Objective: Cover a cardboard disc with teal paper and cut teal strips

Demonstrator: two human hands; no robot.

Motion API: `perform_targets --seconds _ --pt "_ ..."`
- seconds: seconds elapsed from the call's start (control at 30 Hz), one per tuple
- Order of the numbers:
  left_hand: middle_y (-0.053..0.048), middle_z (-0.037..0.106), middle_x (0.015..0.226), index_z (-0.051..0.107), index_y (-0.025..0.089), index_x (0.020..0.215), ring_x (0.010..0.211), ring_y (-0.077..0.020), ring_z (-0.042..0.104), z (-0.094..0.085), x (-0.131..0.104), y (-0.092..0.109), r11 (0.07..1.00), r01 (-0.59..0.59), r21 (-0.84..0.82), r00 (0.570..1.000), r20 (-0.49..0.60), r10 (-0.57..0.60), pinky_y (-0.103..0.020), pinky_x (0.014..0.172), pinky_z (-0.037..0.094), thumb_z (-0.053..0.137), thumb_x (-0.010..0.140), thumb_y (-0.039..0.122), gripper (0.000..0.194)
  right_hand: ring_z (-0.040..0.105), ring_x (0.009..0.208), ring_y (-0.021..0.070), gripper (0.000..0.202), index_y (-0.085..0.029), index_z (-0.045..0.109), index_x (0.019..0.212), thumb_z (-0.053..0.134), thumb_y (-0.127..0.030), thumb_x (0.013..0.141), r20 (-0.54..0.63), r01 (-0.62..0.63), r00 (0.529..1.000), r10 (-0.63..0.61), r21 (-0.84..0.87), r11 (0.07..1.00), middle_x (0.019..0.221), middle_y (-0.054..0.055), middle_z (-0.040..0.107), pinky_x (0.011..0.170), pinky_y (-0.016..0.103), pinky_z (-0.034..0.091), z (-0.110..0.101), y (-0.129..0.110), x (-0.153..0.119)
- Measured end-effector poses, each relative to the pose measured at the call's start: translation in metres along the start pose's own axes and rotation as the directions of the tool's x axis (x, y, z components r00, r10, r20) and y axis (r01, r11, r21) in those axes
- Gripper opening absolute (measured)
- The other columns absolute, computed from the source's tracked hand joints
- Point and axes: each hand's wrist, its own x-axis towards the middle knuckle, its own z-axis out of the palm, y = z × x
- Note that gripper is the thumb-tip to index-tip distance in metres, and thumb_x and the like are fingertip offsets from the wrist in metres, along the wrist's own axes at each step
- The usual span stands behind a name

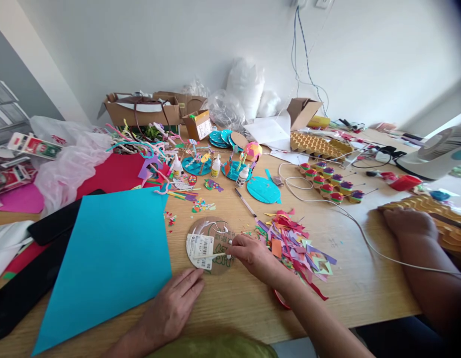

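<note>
A round cardboard disc [219, 232] with a white barcode label and green print lies on the table near me. White glue streaks show on its upper part. My right hand [248, 254] is closed at the disc's right edge, pinching a thin pale stick [211, 256] that lies across the label. My left hand [178, 301] rests flat with its fingers stretched out, their tips at the disc's lower left edge. Left of the disc is a large blue sheet [118, 253]. A heap of coloured paper scraps [295, 243] lies right of my right hand.
Glue bottles [216, 166], blue discs [263, 189] and a pen [245, 202] are beyond the disc. A white cable [360, 233] crosses the right side. Another person's arm [420, 258] rests at the right, by a yellow egg tray [442, 214]. Boxes [140, 110] stand at the wall.
</note>
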Motion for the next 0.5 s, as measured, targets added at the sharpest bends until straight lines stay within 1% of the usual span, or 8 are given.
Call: perform_targets --seconds 0.17,0.3,0.4,0.5 --pt "-0.016 0.060 0.115 0.056 0.007 0.109 0.108 -0.0250 0.054 0.000 0.001 0.001 1.000 -0.016 -0.011 1.000 0.000 0.016 -0.036 0.086 0.050 0.037 0.080 0.004 0.035 0.049 0.068 0.0126 0.027 -0.023 0.066 0.091 0.041 -0.013 0.087 -0.043 0.008 0.999 -0.006 0.055 0.998 0.076 0.003 0.057 0.058 0.022 0.033 -0.004 0.007 -0.007" --pt "-0.016 0.060 0.116 0.056 0.007 0.109 0.110 -0.0242 0.052 0.004 -0.003 0.002 0.999 -0.010 -0.038 1.000 -0.026 0.009 -0.035 0.089 0.048 0.036 0.080 0.003 0.035 0.050 0.070 0.0123 0.024 -0.023 0.067 0.087 0.044 -0.016 0.086 0.003 0.025 1.000 -0.026 0.087 0.996 0.078 0.003 0.057 0.059 0.021 0.034 -0.003 0.009 -0.007" --pt "-0.015 0.060 0.116 0.057 0.008 0.108 0.109 -0.0235 0.051 0.006 -0.004 0.003 0.999 0.015 -0.052 0.999 -0.049 -0.018 -0.035 0.090 0.047 0.036 0.080 0.003 0.035 0.050 0.072 0.0123 0.026 -0.025 0.066 0.090 0.043 -0.013 0.086 0.029 0.026 0.999 -0.028 0.061 0.998 0.081 0.002 0.058 0.059 0.021 0.033 0.000 0.009 -0.002" --pt "-0.014 0.061 0.114 0.057 0.009 0.108 0.107 -0.0230 0.053 0.005 -0.002 0.003 0.999 0.020 -0.048 0.998 -0.059 -0.023 -0.034 0.088 0.048 0.036 0.079 0.003 0.036 0.050 0.076 0.0128 0.028 -0.027 0.064 0.093 0.045 -0.009 0.083 0.022 0.011 1.000 -0.011 0.003 1.000 0.083 0.001 0.057 0.058 0.021 0.031 0.003 0.008 0.009"
